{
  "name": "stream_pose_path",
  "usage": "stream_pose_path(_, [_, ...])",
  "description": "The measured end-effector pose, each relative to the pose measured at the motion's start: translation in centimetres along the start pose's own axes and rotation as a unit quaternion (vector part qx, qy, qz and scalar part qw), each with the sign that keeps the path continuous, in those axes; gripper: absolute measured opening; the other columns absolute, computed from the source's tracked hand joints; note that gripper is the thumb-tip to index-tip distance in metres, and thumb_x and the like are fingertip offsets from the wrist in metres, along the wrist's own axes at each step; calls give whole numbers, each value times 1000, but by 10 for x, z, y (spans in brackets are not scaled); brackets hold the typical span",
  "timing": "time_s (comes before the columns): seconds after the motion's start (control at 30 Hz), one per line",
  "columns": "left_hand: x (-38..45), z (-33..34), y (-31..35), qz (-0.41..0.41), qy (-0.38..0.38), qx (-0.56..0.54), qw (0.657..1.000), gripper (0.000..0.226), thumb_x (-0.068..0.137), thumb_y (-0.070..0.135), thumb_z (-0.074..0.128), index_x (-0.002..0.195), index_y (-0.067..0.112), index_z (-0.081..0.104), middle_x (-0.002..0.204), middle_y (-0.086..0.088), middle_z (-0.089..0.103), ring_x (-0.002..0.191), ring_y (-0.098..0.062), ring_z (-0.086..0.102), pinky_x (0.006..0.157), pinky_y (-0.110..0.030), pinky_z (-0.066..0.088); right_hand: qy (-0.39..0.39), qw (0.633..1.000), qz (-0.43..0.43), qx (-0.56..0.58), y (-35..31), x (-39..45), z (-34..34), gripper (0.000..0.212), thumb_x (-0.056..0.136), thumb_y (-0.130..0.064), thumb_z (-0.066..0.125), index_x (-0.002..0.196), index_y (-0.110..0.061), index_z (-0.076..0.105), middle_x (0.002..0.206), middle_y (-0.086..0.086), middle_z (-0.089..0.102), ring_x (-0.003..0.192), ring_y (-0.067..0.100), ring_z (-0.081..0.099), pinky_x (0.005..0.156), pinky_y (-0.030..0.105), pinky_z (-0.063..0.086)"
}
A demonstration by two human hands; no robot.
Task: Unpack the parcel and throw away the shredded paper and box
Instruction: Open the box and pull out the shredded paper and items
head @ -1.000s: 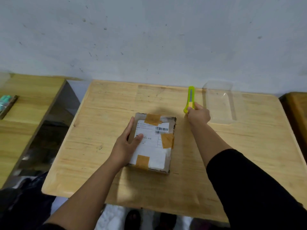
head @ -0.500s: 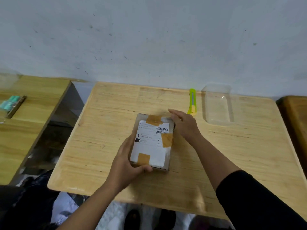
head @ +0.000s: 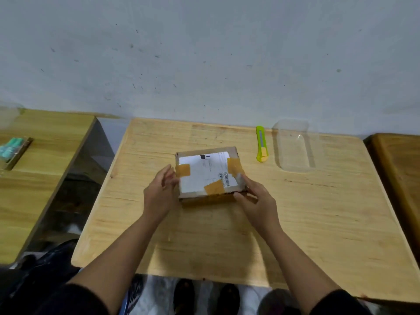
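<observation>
A small cardboard parcel [head: 208, 173] with a white shipping label and brown tape patches lies on the wooden table [head: 306, 223], its long side now running left to right. My left hand [head: 160, 193] is at the parcel's left edge with fingers spread, touching or just off it. My right hand [head: 258, 201] grips the parcel's front right corner, fingers on top and thumb at the front side. A green and yellow utility knife [head: 261, 144] lies on the table beyond the parcel, to its right, with no hand on it.
A clear plastic tray [head: 294, 146] stands at the back right of the table, next to the knife. A second wooden table [head: 45, 155] at left carries a green packet [head: 10, 147]. A darker table edge [head: 395, 169] is at far right. The wall is close behind.
The right hand let go of the knife, which stayed on the table, and came to the parcel. Both hands turned the parcel about a quarter turn, so the label now lies sideways.
</observation>
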State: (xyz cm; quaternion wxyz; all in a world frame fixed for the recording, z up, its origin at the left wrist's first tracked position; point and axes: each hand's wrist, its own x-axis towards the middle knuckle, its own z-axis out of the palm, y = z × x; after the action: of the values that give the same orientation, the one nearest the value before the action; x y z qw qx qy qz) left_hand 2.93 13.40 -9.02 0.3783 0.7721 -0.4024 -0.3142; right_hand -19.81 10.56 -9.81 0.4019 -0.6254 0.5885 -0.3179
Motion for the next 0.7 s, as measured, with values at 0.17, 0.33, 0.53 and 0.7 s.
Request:
stream_pose_path(0.17, [-2, 0, -9, 25, -101, -64, 992, 53, 92, 41, 49, 141, 26, 33, 132, 8, 48, 120, -13, 46, 90, -22, 38, 48, 998, 21, 27, -3, -19, 19, 41, 74, -7, 75, 113, -19, 67, 118, -5, 54, 108, 7, 54, 85, -4, 37])
stream_pose_path(0.33, [0, -1, -19, 35, -141, -52, 988, 113, 44, 62, 73, 142, 36, 25, 125, 19, 47, 114, -3, 46, 91, -21, 39, 79, 996, 24, 19, -11, -17, 22, 30, 71, -5, 77, 100, -13, 73, 121, -4, 55, 108, 1, 50, 91, 0, 37])
stream_pose_path(0.53, [-1, 3, -20, 39, -128, -54, 989, 103, 60, 32, 84, 143, 35, 23, 119, 18, 48, 109, -1, 44, 85, -16, 36, 90, 996, -6, 14, -14, -14, 24, 16, 76, -2, 71, 83, -16, 75, 130, -10, 49, 131, 10, 38, 105, 12, 28])
stream_pose_path(0.7, [-1, 5, -24, 40, -121, -55, 990, 98, 52, 53, 78, 138, 29, 37, 108, 17, 57, 106, -8, 56, 75, -11, 40, 77, 992, -32, 99, -39, -9, 15, 18, 85, -3, 62, 78, -19, 65, 111, -6, 65, 132, 9, 40, 103, 5, 29])
